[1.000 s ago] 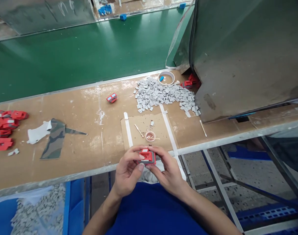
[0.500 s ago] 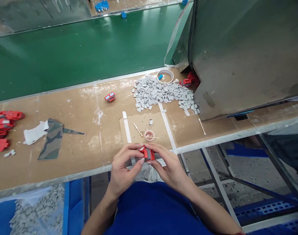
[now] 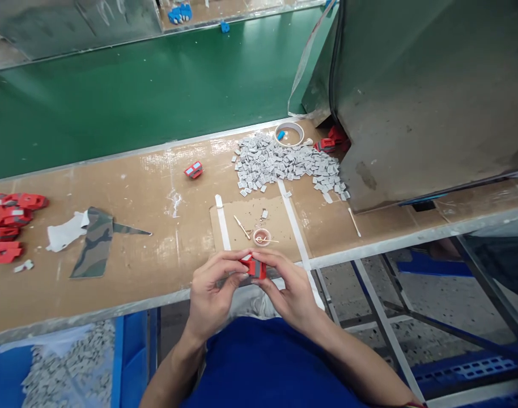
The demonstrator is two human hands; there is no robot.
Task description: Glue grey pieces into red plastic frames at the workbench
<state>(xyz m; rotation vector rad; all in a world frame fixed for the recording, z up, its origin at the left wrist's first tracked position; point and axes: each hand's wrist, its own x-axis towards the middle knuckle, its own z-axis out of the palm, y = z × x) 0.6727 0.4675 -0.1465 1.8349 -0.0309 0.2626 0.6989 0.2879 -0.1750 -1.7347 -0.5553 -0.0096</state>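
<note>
A small red and grey plastic toy car body [image 3: 256,267] is held between both hands at the table's front edge. My left hand [image 3: 216,289] pinches its left end with thumb and fingers, and my right hand [image 3: 288,289] grips the right end. The fingers cover part of it. Just beyond it, on a cardboard sheet [image 3: 280,218], stands a small round cup [image 3: 262,237] with a cotton swab across it. A thin white stick [image 3: 242,227] and a small grey piece [image 3: 264,213] lie close by.
Behind the sheet spreads a pile of small grey pieces [image 3: 276,161] with a tape roll [image 3: 289,135]. Another red car part [image 3: 194,169] sits left of it. Camouflage cloth [image 3: 93,243] and stacked red parts [image 3: 10,218] lie far left. A large metal housing [image 3: 429,107] rises at right.
Both hands keep hold of the red part, and the left thumb has drawn back slightly along it. The whole view has shifted a little.
</note>
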